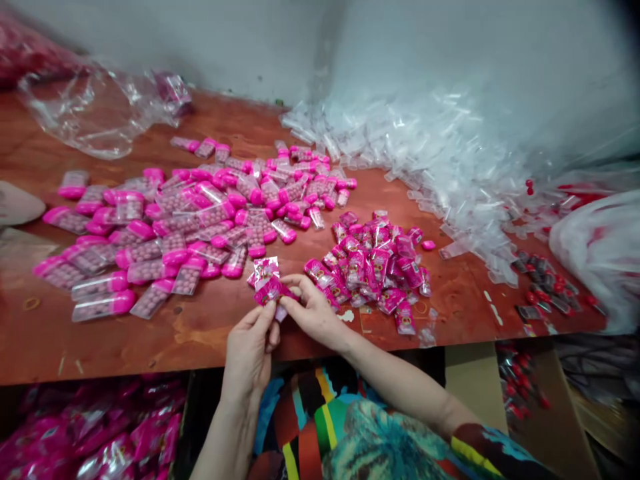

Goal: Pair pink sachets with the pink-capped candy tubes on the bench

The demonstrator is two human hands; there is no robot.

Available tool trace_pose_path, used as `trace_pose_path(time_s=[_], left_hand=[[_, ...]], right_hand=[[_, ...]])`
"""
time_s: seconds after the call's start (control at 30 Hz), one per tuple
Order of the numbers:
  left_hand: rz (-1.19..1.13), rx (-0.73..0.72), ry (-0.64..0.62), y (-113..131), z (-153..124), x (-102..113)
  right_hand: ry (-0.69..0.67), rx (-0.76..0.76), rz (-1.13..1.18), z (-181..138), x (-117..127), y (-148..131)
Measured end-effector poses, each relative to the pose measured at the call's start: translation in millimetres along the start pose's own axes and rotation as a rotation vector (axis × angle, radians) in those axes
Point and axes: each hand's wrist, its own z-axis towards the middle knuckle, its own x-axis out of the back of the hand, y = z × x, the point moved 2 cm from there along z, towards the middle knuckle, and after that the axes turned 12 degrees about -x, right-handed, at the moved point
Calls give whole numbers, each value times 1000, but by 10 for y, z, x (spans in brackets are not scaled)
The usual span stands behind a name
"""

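My left hand (251, 333) and my right hand (313, 310) meet near the table's front edge, each pinching a small pink printed packet (271, 291). Just beyond it lies another shiny packet (266, 268), partly overlapped by the held one. To the right of my hands is a heap of pink packets (377, 263). On the left, a wide pile of clear tubes with pink caps (200, 213) holds small pink beads or candies. My fingers cover the lower part of the held packet.
Clear empty plastic tubes (400, 143) are heaped along the wall at the back right. Dark tubes with red caps (553, 287) lie near a white plastic bag (600, 247). A clear bag (105, 110) sits at the back left. Below the table edge are pink packages (110, 427) and a cardboard box (473, 380).
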Motion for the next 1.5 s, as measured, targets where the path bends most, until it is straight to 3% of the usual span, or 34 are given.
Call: trace_pose_path(time_s=[0.2,0.37,0.5,0.6,0.73,0.87,0.93,1.0,1.07,1.17,1.23,1.33,1.5], left_hand=[[-36,31,11,-12,102,-79],[-113,-14,79,52,170,-18],[-146,-10,132,88,181,34],[-212,31,169,153,162,15],[-317,115,233,242,123,-28],[-386,179,286,247,93,-56],[-409,186,333,225,81,-61],[-437,188,384,197,69,-57],[-456,192,402,163,61,-50],[-447,175,356,91,53,-38],[-422,148,319,28,45,-31],[-391,106,274,-70,27,-24],[-343,67,175,-137,-5,-40]], right_hand=[[104,166,-277,20,65,-110],[-67,318,-673,385,332,-477],[228,253,-1272,989,529,-823],[179,237,-1543,1288,503,-929],[84,228,-1608,1291,437,-848],[43,192,-1474,1065,482,-712],[103,210,-1335,890,526,-682],[193,279,-1082,644,546,-660],[191,286,-710,347,511,-590],[-24,49,-165,-48,331,-350],[-89,-99,45,-215,197,-186],[-81,-193,171,-318,88,-36],[-135,-250,244,-386,101,20]])
